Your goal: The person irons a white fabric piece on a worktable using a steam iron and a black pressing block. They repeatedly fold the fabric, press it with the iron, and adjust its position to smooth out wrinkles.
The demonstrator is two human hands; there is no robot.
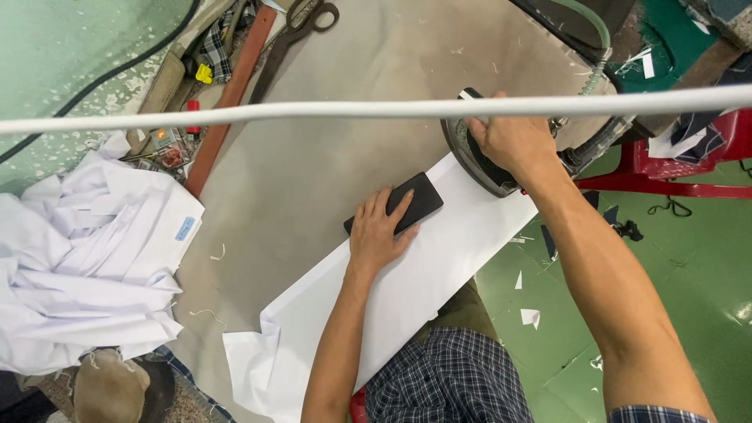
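Observation:
A long strip of white fabric (439,274) lies diagonally across the grey padded table (313,149). My left hand (378,232) presses flat on the strip, its fingers resting on a flat black rectangular block (419,197). My right hand (513,141) grips the handle of a dark steam iron (474,160) that sits on the far end of the strip, just beyond the black block.
A pile of white garments (86,266) lies at the table's left. Large scissors (301,23) and a wooden ruler (231,94) rest at the far edge. A white cord (313,111) crosses the view. A red plastic stool (674,168) stands on the green floor, right.

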